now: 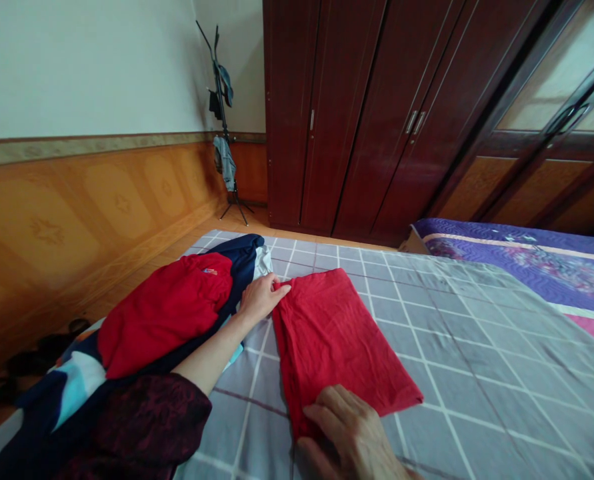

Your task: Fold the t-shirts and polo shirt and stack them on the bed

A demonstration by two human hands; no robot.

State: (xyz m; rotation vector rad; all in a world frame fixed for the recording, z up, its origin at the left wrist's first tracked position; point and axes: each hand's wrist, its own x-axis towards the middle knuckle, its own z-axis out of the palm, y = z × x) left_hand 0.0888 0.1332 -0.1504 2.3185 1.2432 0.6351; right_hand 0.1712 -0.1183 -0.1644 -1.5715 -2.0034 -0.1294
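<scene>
A red garment (337,333), folded into a flat rough rectangle, lies on the grey checked bed sheet (457,373). My left hand (261,297) pinches its far left corner between thumb and fingers. At the near left corner my right hand (349,433) grips the cloth with bent fingers; the fingertips are partly hidden. Creases run across the garment's top layer, and several layers show along its left edge. Which kind of garment it is, I cannot tell.
Left of my left arm lies a clothes pile, with a red piece (171,307) on top of a navy one (244,250). A purple bedspread (527,260) is at the right. Behind stand a dark red wardrobe (361,120) and a coat stand (221,100).
</scene>
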